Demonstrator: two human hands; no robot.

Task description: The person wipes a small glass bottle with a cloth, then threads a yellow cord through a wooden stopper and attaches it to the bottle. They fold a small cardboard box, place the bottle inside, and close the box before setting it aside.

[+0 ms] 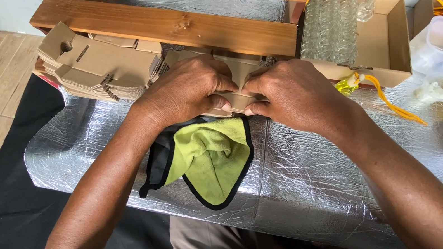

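The counter (306,176) was wrapped in crinkled silver foil sheeting, and it carried everything within an arm's reach of the seated person. A wooden beam (164,27) ran along its far edge, and it appeared to act as a backstop for what lay against it. Toward the far right corner an open cardboard box (385,37) held rows of small clear glass bottles (332,20), upright and packed tight, seemingly so they could not tip. At the far left corner lay a stack of flat die-cut cardboard blanks (96,64), fanned a little, just beside the left hand. A yellow-green cloth with black trim (208,157) hung over the near edge, directly under both hands. Along the right edge stood clear plastic tubs (442,44), one holding small pale pieces, and an orange cord (394,106) trailed across the foil near the box.

The left hand (186,92) and the right hand (293,93) met near the middle of the counter, close to the beam, both closed on one small cardboard piece (236,83). Thumbs and fingertips pinched its edges from either side, apparently pressing a flap along a crease; gripping from both sides kept the thin card from buckling.
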